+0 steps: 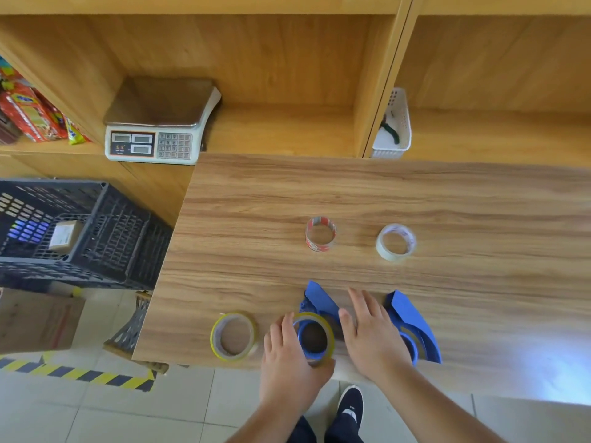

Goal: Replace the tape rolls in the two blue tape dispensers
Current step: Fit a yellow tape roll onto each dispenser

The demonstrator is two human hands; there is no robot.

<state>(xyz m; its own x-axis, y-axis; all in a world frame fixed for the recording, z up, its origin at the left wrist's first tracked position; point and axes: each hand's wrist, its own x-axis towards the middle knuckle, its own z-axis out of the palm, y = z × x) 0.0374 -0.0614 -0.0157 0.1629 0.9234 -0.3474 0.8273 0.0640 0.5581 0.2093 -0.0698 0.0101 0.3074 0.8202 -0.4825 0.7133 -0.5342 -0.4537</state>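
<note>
1. Right now the yellow-edged tape roll [315,338] sits on the hub of the near blue dispenser [319,310], at the front edge of the surface [351,199], directly below me; its open core faces up.
2. That dispenser's long axis runs away from me, blade end pointing toward the far side.
3. My left hand [287,353] is nearer: its fingers curl round the roll's left and front rim, touching it, though I cannot tell how firmly it grips.
4. My right hand [372,334] lies flat and spread, fingers extended, between the two dispensers, apparently steadying the near one; it holds nothing.
5. Just right of it lies the second blue dispenser [415,327], roll still fitted.
6. A loose yellow roll [234,336] rests just left of my left hand.
7. Farther back stand a red-printed roll [320,235] and a clear roll [396,242], well apart from both hands.
</note>
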